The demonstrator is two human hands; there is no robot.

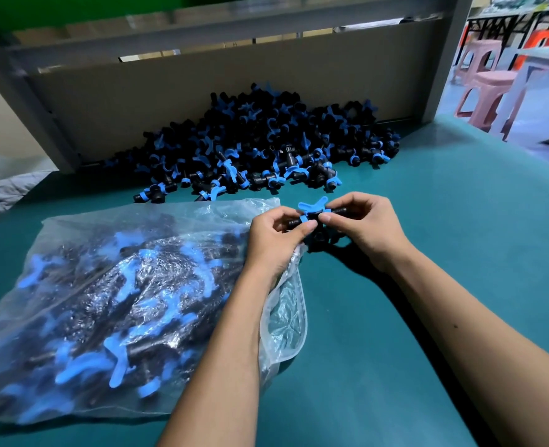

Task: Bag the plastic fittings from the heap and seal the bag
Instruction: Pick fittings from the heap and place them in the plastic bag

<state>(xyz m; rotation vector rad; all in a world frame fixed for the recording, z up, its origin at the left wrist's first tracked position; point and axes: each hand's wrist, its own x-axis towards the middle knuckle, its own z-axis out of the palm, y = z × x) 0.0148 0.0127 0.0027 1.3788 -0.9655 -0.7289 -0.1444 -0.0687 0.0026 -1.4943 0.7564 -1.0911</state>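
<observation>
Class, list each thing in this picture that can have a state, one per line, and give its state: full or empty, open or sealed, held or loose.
Bag: lying on the table, well filled with fittings, mouth open at its right end, not sealed.
Heap: loose fittings, piled against the back board.
Fitting: held above the table between both hands.
Left hand: pinches the fitting and the bag's mouth edge.
Right hand: pinches the fitting.
</observation>
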